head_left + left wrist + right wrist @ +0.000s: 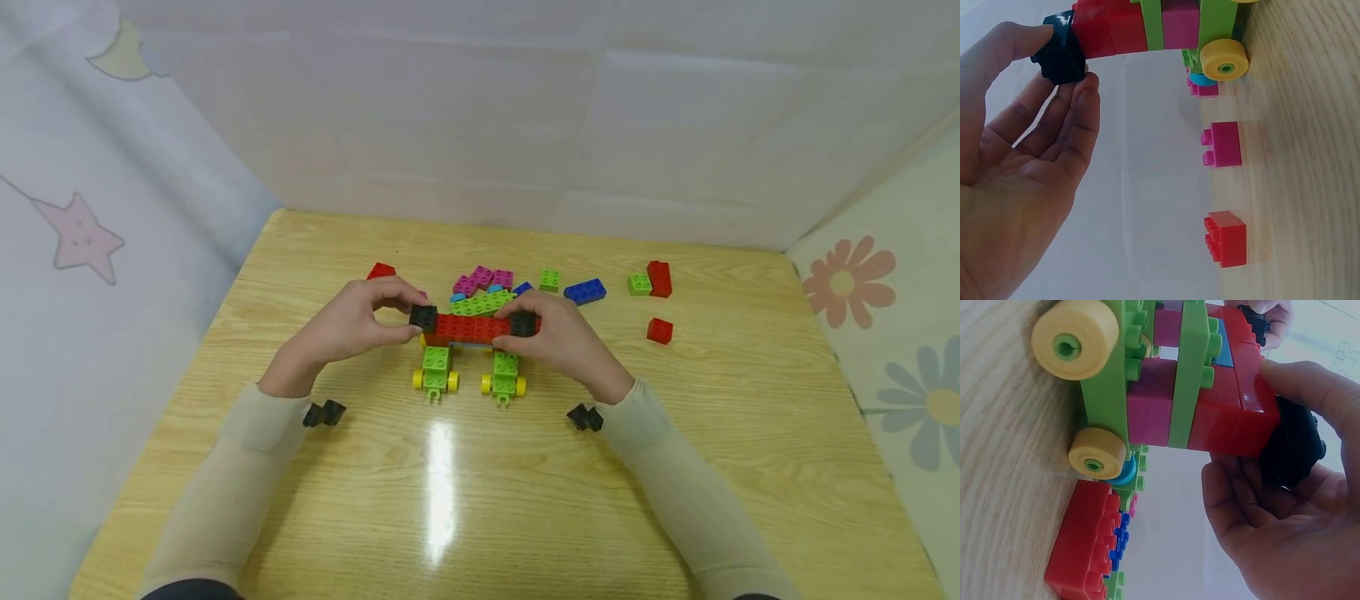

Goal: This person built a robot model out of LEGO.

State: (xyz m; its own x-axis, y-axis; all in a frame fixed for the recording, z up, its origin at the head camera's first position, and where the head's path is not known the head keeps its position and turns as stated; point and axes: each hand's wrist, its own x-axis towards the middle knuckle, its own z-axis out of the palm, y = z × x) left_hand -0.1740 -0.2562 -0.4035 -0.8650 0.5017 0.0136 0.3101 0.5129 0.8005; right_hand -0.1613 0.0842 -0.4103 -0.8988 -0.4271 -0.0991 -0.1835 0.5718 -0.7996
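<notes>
Between the 2 hands was a block toy (470, 333), its yellow wheels (1097, 453) down on the wooden table (555, 500). Red blocks (467, 328) made the top row, and pink blocks (1150, 415) and green blocks (1186, 387) held it up over the wheels. At the left hand's end was 1 black block (423, 318), pinched by the left hand (352, 323) with thumb and bent fingers. The right hand (557, 337) was curled round another black block (523, 323) at its own end, with its thumb on the red.

The wheels, middle and red top looked done. The 2 black ends seemed to be the part in work; I could not tell if they were pushed on tight.

Just past the hands lay a long green block (480, 303), with loose pink blocks (482, 277) behind it. Past the right hand were a blue block (585, 291) and, farther out, a small red block (660, 331). These loose ones looked not used yet.
</notes>
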